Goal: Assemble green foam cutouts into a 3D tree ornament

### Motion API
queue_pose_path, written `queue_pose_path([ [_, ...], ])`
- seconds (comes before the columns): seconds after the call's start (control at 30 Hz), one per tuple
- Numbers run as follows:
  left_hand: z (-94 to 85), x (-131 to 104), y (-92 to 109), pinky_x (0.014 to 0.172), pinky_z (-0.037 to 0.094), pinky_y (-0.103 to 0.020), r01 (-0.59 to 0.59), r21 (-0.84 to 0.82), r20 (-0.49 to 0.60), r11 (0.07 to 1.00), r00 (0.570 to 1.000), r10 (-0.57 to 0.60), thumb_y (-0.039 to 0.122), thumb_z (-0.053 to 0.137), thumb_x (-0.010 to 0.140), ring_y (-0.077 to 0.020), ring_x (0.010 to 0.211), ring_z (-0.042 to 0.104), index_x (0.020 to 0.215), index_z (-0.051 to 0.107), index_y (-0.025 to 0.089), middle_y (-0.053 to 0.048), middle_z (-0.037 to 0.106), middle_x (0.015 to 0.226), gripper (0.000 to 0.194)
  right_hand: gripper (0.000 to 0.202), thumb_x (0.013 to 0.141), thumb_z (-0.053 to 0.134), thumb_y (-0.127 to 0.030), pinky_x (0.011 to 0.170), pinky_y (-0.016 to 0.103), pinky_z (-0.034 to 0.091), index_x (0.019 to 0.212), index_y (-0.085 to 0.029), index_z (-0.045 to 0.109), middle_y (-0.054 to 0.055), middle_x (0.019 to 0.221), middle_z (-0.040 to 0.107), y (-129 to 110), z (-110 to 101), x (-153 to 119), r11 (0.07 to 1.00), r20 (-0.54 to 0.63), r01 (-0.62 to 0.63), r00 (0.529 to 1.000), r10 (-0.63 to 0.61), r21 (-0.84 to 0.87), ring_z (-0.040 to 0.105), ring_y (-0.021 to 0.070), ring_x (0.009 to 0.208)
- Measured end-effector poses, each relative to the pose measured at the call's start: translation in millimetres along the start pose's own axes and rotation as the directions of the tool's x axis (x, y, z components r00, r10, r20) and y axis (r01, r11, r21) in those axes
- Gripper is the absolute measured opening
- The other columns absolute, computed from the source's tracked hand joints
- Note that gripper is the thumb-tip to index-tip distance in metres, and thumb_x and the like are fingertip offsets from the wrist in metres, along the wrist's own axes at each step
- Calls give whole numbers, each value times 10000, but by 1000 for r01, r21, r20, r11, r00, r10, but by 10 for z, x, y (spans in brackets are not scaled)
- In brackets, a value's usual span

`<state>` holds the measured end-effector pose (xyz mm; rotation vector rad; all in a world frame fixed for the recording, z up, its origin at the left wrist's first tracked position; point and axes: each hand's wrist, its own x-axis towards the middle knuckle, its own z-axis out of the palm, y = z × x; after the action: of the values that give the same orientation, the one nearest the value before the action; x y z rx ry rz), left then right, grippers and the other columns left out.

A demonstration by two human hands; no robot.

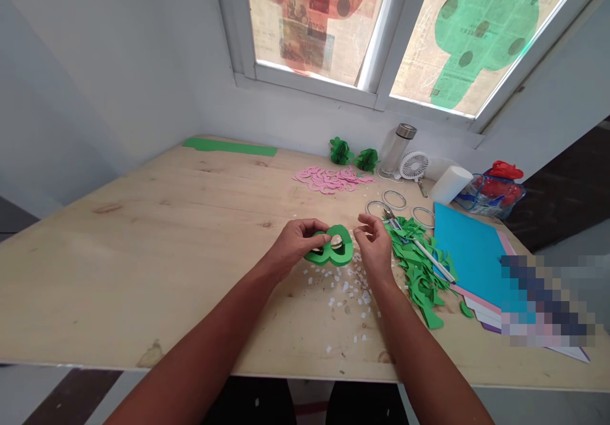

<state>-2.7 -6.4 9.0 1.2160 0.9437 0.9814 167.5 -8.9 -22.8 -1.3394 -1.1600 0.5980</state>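
My left hand (304, 239) grips a green paper cutout (339, 258), shaped like a figure eight with openings in it, between thumb and fingers. It looks thick, like stacked layers. A small round beige piece (336, 241) shows in its right opening. Just right of the cutout, my right hand (374, 242) is held with thumb and forefinger brought together in a pinch; whatever is between them is too small to make out. Below both hands, tiny white paper bits (339, 293) lie scattered on the wooden table (190, 266).
Green paper scraps (422, 279), a white pen-like stick (433, 260) and tape rings (394, 199) lie at right, beside blue sheets (469, 260). Behind are pink cutouts (328, 180), green paper ornaments (340, 150), a bottle (396, 148), a fan (413, 165) and a white roll (452, 184).
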Motion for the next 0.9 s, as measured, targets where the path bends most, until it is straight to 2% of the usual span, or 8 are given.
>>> queue_pose_path([
  [0.07, -4, 1, -2, 499, 471, -209, 0, 4, 1, 1000, 1000, 0, 315, 730, 618, -117, 569, 575, 763, 688, 149, -22, 664, 695, 225, 204, 728, 577, -303, 693, 296, 478, 856, -167, 659, 70, 897, 691, -2, 12, -7, 999, 71, -4, 997, 1, 37, 615, 179, 778],
  [0.13, -5, 0, -3, 499, 478, -217, 4, 17, 6, 1000, 1000, -4, 325, 723, 625, -125, 571, 580, 770, 688, 149, -28, 666, 700, 231, 180, 741, 549, -286, 706, 300, 480, 814, -167, 662, 56, 824, 695, -6, 19, -18, 998, 103, 1, 995, -7, 61, 618, 178, 757],
  [0.27, -5, 2, 2, 493, 482, -223, 5, 23, 5, 1000, 1000, -5, 331, 726, 616, -132, 573, 585, 771, 689, 146, -32, 669, 700, 244, 153, 712, 527, -250, 725, 302, 472, 726, -168, 655, 36, 746, 687, -26, 13, -33, 997, 31, 17, 999, -19, 76, 615, 180, 738],
  [0.43, -17, 19, -11, 490, 467, -220, 7, 9, -7, 1000, 1000, -7, 328, 736, 601, -125, 554, 581, 741, 687, 151, -17, 668, 673, 231, 265, 752, 464, -286, 727, 302, 465, 530, -181, 563, 44, 680, 676, -26, 11, -24, 997, 33, 6, 999, -8, 73, 622, 182, 710],
  [0.6, -45, 30, -35, 511, 469, -222, 17, -9, 10, 1000, 1000, -17, 321, 741, 614, -120, 561, 583, 768, 687, 150, -10, 668, 680, 236, 77, 662, 539, -209, 768, 314, 471, 667, -179, 609, 64, 895, 695, -19, 15, -31, 993, 37, 72, 996, -75, 92, 629, 193, 837],
  [0.7, -48, 31, -40, 511, 463, -215, 12, -14, 9, 1000, 1000, -12, 305, 740, 620, -116, 566, 578, 768, 689, 151, -9, 665, 681, 219, 155, 726, 504, -233, 792, 324, 467, 626, -180, 611, 52, 801, 700, -49, 5, -43, 987, 75, 73, 994, -85, 142, 636, 190, 804],
  [0.8, -43, 31, -40, 510, 464, -217, 6, -17, 1, 1000, 1000, -6, 293, 736, 621, -115, 568, 569, 749, 687, 151, -8, 658, 672, 197, 272, 789, 501, -324, 778, 323, 466, 595, -174, 619, 50, 734, 695, -88, -1, -45, 992, 69, 42, 996, -51, 115, 638, 190, 752],
  [0.9, -45, 34, -45, 529, 468, -219, -4, -10, 13, 1000, 1000, 4, 284, 736, 622, -116, 584, 573, 750, 688, 149, -10, 661, 688, 192, 247, 788, 533, -368, 741, 304, 474, 732, -165, 663, 44, 751, 691, -124, 12, -51, 991, 127, 3, 992, -20, 131, 634, 184, 755],
])
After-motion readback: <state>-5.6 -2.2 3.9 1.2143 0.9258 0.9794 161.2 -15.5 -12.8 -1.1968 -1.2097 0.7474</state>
